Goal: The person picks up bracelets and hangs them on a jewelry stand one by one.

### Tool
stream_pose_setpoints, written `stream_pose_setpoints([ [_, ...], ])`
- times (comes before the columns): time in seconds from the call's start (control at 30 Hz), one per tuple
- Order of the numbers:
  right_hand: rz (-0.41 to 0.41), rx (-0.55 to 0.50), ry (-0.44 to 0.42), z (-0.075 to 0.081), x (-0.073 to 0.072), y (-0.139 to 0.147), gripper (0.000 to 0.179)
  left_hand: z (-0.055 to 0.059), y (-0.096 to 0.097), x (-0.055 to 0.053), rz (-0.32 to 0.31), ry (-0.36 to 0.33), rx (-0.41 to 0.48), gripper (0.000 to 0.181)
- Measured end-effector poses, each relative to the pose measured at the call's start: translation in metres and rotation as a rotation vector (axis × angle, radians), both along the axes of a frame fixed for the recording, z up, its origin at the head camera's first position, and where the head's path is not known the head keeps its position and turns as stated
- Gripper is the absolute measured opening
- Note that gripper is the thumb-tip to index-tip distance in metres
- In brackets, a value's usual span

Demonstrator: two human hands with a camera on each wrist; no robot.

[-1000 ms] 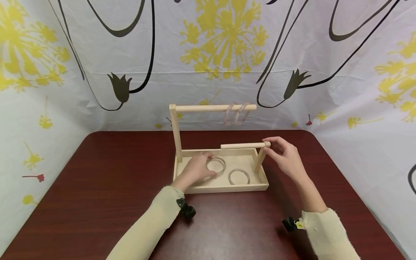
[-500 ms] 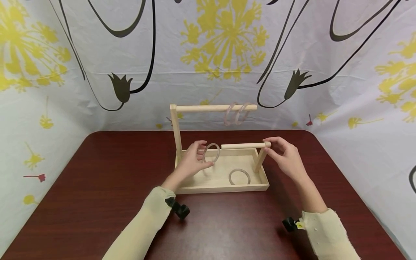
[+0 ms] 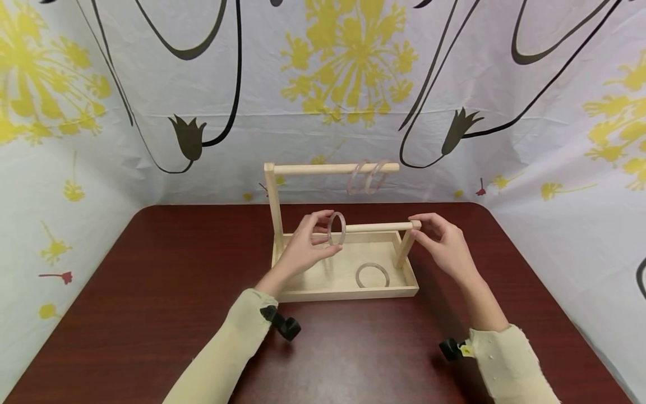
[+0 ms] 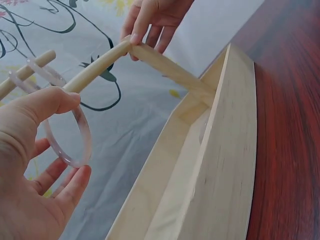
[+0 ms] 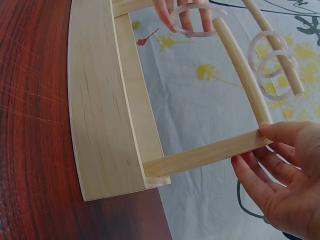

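Observation:
My left hand [image 3: 304, 242] pinches a pale translucent bangle [image 3: 345, 226] between thumb and fingers. The bangle stands upright, right at the free end of the lower wooden rod [image 3: 378, 227] of a bangle stand. In the left wrist view, the held bangle [image 4: 89, 140] shows below the thumb, fingertips at its lower edge. My right hand [image 3: 448, 247] grips the top of the short post [image 5: 210, 150] where that rod joins it. Two more bangles [image 5: 256, 52] hang near the free end of the upper rod [image 3: 313, 168].
The stand's shallow wooden tray [image 3: 348, 294] sits on a dark red-brown table [image 3: 202, 269], with another bangle [image 3: 387, 276] lying in it. A tall post [image 3: 275, 207] rises at the tray's left end. Patterned cloth [image 3: 227, 179] hangs behind the table.
My left hand has lifted a bangle out of the tray, turned it upright and brought it right to the lower rod's end. My right hand has stayed on the post.

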State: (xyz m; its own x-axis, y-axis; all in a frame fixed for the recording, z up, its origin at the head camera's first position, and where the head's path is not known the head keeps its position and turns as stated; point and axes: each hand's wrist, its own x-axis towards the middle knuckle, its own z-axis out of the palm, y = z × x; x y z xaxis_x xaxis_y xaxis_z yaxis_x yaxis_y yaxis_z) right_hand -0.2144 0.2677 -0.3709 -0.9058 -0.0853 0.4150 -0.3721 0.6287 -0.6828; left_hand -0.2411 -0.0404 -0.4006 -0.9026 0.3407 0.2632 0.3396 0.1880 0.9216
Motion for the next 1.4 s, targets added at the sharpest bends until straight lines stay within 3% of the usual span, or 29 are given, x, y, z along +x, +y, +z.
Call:
stream_pose_setpoints([
  [0.3,0.006,-0.005,0.004,0.000,0.001,0.000,0.028,0.004,0.017,0.002,-0.037,-0.005,0.025,0.074],
  [0.67,0.014,-0.014,0.010,-0.001,0.000,0.000,0.027,-0.010,0.041,-0.001,-0.073,-0.090,0.111,0.074],
  [0.87,0.013,-0.019,0.008,0.000,0.001,0.000,0.028,-0.012,0.050,-0.002,-0.072,-0.097,0.112,0.074],
  [1.2,0.017,-0.029,0.012,-0.001,0.000,0.000,0.028,-0.016,0.050,-0.004,-0.117,-0.163,0.113,0.072],
  [1.4,0.014,-0.026,0.014,-0.001,0.000,0.000,0.028,-0.020,0.046,-0.005,-0.139,-0.192,0.062,0.061],
])
